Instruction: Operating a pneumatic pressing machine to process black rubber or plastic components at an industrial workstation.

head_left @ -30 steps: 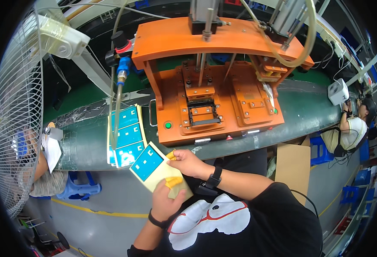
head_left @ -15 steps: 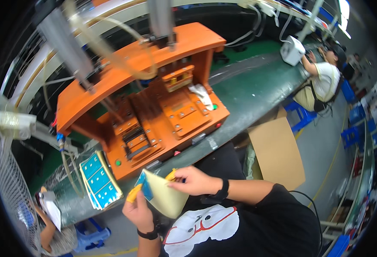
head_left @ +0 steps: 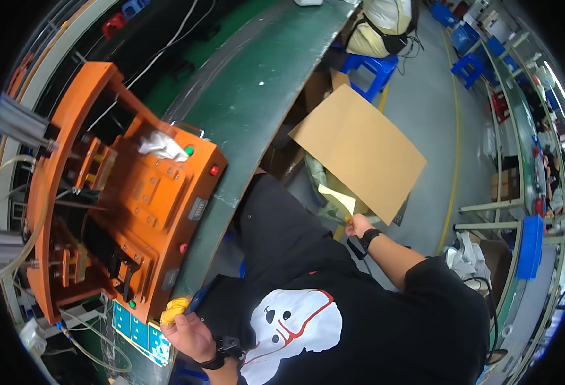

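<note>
My left hand (head_left: 191,337) is closed at the lower left, with yellow finger covers on its fingertips. From its fingers sticks out a small dark blue film piece (head_left: 199,298), seen nearly edge-on. My right hand (head_left: 359,226) reaches out to the right and pinches a pale yellow backing sheet (head_left: 338,199). That sheet hangs over a lined waste bin (head_left: 316,174), partly covered by a cardboard flap (head_left: 367,153). Beside my left hand lies a stack of blue label sheets (head_left: 140,335) on the bench.
An orange press (head_left: 189,232) with red and green buttons stands on the green bench (head_left: 256,106). A black part (head_left: 100,244) sits in its near bed, a white cloth (head_left: 162,145) on its far corner. A blue stool (head_left: 372,72) and a seated person are beyond the cardboard.
My view has swung to the right. My hands have parted: the right one carried the pale sheet to the bin, while the left one keeps the blue film near the press.
</note>
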Available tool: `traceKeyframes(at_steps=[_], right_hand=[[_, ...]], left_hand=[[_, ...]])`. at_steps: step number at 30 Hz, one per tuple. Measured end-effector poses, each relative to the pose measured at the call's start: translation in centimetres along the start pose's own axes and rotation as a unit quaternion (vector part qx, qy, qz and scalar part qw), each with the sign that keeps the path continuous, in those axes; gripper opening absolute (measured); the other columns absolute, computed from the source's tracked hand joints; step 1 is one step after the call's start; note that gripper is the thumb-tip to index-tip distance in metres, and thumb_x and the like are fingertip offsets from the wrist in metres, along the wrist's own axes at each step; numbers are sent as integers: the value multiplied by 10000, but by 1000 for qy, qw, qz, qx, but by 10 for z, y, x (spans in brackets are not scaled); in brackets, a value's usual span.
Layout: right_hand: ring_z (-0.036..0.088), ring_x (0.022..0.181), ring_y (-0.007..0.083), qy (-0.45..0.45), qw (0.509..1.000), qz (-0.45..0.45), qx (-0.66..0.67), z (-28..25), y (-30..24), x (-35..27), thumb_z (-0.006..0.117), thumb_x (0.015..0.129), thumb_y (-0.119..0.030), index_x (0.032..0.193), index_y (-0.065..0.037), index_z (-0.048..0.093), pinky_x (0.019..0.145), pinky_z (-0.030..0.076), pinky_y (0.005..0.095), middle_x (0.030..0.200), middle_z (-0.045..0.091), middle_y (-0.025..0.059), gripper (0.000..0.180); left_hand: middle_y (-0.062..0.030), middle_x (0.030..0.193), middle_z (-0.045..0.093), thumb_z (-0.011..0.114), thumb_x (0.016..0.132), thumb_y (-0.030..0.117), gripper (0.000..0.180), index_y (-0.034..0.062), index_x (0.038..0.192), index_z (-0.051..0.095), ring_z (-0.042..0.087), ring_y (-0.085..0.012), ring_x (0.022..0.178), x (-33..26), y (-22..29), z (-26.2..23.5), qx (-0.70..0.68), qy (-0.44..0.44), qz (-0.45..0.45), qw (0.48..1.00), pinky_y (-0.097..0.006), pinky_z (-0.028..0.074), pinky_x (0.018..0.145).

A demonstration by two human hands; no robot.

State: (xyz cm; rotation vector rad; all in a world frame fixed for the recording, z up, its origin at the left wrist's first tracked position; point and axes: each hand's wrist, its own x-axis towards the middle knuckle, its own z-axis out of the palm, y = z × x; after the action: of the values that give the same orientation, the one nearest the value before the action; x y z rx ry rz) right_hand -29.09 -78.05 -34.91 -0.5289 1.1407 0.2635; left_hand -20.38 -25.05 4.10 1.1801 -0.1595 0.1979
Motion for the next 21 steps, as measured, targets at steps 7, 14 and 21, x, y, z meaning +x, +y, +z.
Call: traceKeyframes(at_steps=[7,14,21], right_hand=[[641,786,297,154,934,-175,271,-23,19,4,505,1056,-228,1292,-51,492,599,542,419,1125,593,189,296],[650,731,229,107,990,-88,-28,94,-36,-52,562,994,-275,1236,-79,517,552,518,340,1025,648,163,315],[652,909,178,-401,599,-535,-441,425,24,-271,696,952,-145,1195,-34,629,822,539,349,1074,661,98,275]], left_hand=[[-151,1191,681,620,1027,115,232,-15,1218,599,661,-209,1057,-2,-10,1,70,29,-39,996,-350,510,977],[-129,1148,695,608,1033,100,219,-38,1203,611,641,-157,1016,-11,-19,-16,249,94,-25,964,-274,483,930],[-105,1096,693,596,1036,66,209,-45,1210,623,646,-145,975,-21,-27,-31,324,179,-32,928,-265,507,871]])
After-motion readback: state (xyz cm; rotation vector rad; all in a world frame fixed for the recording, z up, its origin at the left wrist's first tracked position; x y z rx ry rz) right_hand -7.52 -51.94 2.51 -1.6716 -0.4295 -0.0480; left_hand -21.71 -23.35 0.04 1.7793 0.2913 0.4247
